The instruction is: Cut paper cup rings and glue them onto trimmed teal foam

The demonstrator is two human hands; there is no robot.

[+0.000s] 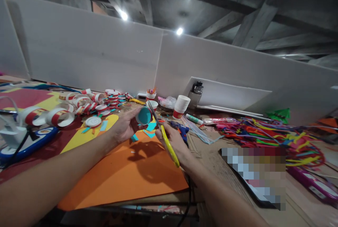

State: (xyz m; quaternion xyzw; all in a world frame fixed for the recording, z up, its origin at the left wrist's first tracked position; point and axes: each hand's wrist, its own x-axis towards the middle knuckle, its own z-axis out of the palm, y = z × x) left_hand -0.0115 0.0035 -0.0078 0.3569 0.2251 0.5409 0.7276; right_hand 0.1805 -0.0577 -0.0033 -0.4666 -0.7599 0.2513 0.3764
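My left hand (126, 125) is closed round a small paper cup (144, 115) whose blue round face points toward me. My right hand (173, 142) grips yellow-handled scissors (166, 139). Their blades reach up beside the cup's right edge. Both hands hover above an orange paper sheet (124, 177) on the table. Small blue paper scraps (150, 128) lie on the sheet just under the cup.
Several red-and-white cut cup rings (87, 105) pile at the left on yellow and red paper. A stack of paper cups (181, 106), a dark bottle (195, 94), a glue stick (194, 119) and a blue glue gun (182, 131) stand behind. Colourful pipe cleaners (277, 135) spread right. A white wall panel runs behind.
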